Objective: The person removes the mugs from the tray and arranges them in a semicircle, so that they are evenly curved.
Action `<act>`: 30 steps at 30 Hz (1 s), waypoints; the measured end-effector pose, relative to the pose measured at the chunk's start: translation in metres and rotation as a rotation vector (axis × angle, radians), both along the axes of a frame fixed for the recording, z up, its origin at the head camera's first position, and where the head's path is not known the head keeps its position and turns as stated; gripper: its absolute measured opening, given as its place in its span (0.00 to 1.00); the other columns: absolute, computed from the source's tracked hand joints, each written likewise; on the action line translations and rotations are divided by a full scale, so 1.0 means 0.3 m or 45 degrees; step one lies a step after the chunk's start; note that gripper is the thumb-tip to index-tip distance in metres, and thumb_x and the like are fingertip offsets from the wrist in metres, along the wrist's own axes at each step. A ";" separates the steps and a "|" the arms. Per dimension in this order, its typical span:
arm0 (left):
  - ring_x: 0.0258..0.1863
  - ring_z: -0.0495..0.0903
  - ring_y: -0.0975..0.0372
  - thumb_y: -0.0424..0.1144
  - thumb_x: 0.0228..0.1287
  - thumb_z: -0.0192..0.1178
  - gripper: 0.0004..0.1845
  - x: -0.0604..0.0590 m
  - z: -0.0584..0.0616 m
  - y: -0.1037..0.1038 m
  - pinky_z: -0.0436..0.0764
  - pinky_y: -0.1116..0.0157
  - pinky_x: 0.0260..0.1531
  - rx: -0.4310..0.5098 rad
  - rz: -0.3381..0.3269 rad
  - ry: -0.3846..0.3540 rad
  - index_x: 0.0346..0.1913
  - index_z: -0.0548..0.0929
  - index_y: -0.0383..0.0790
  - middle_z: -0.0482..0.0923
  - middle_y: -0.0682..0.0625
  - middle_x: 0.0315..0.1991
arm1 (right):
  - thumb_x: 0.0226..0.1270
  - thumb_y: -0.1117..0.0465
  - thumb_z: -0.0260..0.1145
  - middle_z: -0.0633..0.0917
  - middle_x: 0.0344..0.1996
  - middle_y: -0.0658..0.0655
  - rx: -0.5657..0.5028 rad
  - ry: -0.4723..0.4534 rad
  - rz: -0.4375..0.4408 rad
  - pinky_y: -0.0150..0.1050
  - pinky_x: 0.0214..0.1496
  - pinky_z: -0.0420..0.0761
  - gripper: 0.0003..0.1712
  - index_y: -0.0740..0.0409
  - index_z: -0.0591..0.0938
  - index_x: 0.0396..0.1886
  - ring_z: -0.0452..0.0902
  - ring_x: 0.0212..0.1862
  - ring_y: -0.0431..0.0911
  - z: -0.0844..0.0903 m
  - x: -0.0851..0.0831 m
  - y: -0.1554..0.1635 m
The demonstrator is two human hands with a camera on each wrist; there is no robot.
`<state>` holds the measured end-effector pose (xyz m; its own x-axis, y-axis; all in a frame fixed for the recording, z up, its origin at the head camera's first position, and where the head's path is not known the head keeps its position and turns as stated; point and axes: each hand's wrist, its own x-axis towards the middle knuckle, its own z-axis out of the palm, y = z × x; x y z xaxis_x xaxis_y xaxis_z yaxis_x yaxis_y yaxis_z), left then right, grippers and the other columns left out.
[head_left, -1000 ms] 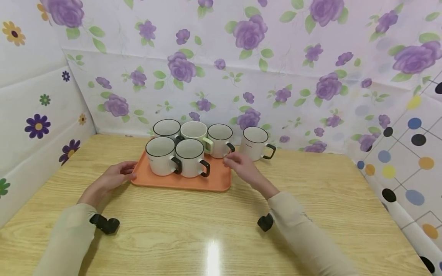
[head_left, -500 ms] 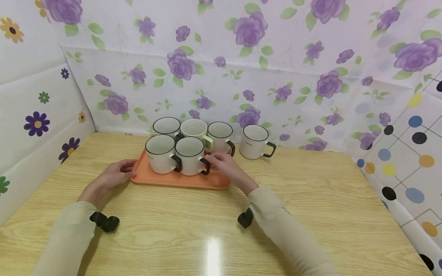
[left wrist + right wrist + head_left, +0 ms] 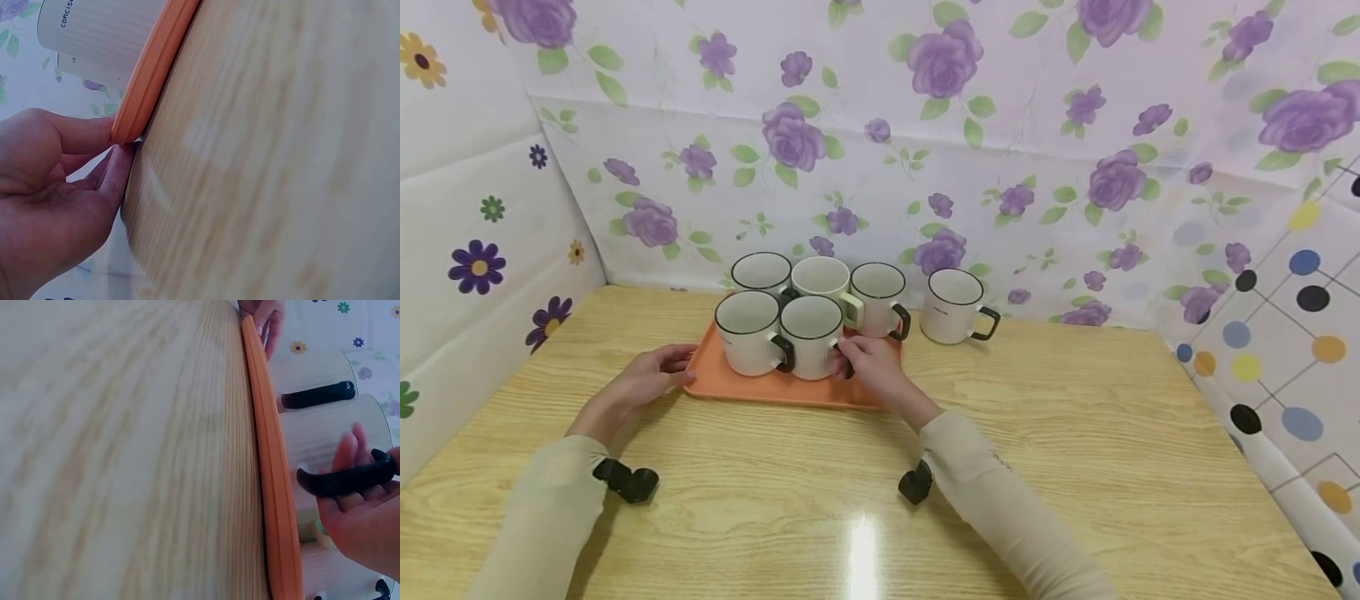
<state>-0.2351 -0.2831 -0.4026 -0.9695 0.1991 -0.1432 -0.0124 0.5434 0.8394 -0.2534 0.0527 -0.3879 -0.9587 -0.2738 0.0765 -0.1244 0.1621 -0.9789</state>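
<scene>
An orange tray (image 3: pixel 752 389) bears several white mugs with dark rims and black handles, plus one with a pale green handle (image 3: pixel 853 310). My left hand (image 3: pixel 643 382) is at the tray's left edge. In the left wrist view, its thumb (image 3: pixel 87 135) lies on the tray's rim and the fingertips sit under it, pinching the corner. My right hand (image 3: pixel 880 367) holds the front right mug (image 3: pixel 808 343) by its handle. The right wrist view has fingers passing behind this black handle (image 3: pixel 344 481), with the thumb at its top. That mug stands upright on the tray.
Another white mug (image 3: pixel 951 308) with a black handle stands on the wooden table (image 3: pixel 1075 400), right of the tray. A flowered cloth (image 3: pixel 1037 208) hangs behind the table, with patterned sheets at both sides.
My right hand has moved left from the tray's right side to the front right mug and taken hold of its handle. The left hand has stayed at the tray's edge.
</scene>
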 end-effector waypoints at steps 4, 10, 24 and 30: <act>0.62 0.64 0.40 0.34 0.72 0.54 0.32 0.000 -0.003 0.001 0.72 0.61 0.50 -0.001 -0.004 0.004 0.71 0.55 0.21 0.62 0.26 0.63 | 0.77 0.61 0.52 0.76 0.19 0.51 0.028 -0.015 -0.027 0.32 0.32 0.74 0.20 0.72 0.81 0.31 0.71 0.25 0.40 0.003 0.008 -0.006; 0.62 0.63 0.40 0.34 0.72 0.54 0.32 -0.003 -0.004 0.006 0.71 0.61 0.51 0.023 -0.014 -0.003 0.71 0.54 0.22 0.61 0.26 0.64 | 0.77 0.60 0.53 0.73 0.18 0.53 0.037 -0.044 -0.048 0.34 0.35 0.72 0.20 0.71 0.79 0.29 0.69 0.28 0.43 0.010 0.014 -0.003; 0.62 0.63 0.41 0.34 0.72 0.54 0.32 -0.002 0.000 0.007 0.72 0.64 0.49 0.042 0.003 -0.028 0.71 0.54 0.22 0.61 0.27 0.64 | 0.76 0.66 0.53 0.71 0.23 0.55 -0.094 -0.077 -0.019 0.36 0.37 0.66 0.17 0.76 0.78 0.31 0.63 0.29 0.44 0.044 0.025 0.064; 0.61 0.64 0.40 0.34 0.72 0.54 0.33 -0.003 -0.003 -0.003 0.73 0.67 0.46 0.015 0.016 -0.011 0.71 0.54 0.21 0.62 0.26 0.63 | 0.77 0.63 0.51 0.70 0.24 0.54 -0.065 -0.032 0.069 0.39 0.41 0.66 0.18 0.76 0.77 0.34 0.63 0.31 0.44 0.120 0.055 0.115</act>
<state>-0.2359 -0.2841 -0.4035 -0.9706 0.1886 -0.1495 -0.0266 0.5334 0.8454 -0.2369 0.0873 -0.3519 -0.9443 -0.3219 0.0681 -0.1072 0.1054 -0.9886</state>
